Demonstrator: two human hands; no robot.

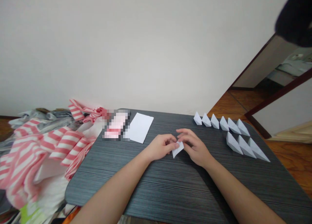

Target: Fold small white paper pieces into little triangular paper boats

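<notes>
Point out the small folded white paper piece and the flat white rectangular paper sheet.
small folded white paper piece [177, 150]: head view, point on its exposed middle.
flat white rectangular paper sheet [139, 127]: head view, point on its centre.

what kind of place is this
Probably a room in a home: there's a wooden floor and a plain white wall, with a dark table holding rows of folded paper shapes beside a heap of pink-striped material.
</notes>
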